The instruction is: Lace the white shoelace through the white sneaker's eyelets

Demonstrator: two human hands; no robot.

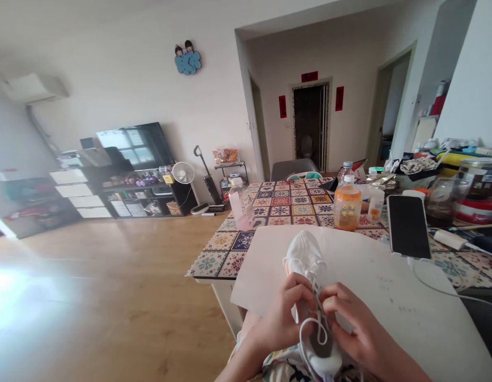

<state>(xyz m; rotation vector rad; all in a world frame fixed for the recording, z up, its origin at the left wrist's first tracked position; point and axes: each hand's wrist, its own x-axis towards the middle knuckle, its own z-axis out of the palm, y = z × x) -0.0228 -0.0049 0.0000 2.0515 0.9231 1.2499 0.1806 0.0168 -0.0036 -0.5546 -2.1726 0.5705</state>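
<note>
At the near side of the white board (365, 276), the white sneaker (302, 250) points its toe away from us, heel toward us. Its shoelace (315, 282) runs lengthwise between our left hand (283, 310) and right hand (355, 318), both about equally near; our fingers curl in, but whether they pinch it we cannot tell.

Soft daylight fills the room, strongest at left, where white glare washes out the wood floor (110, 276) and haze pales the corner. The television (136, 146) reflects a bright window. The far doorway (309, 127) falls dark. Wide-angle distortion tilts and stretches the edges; the containers at far right look smeared, fine detail soft.
</note>
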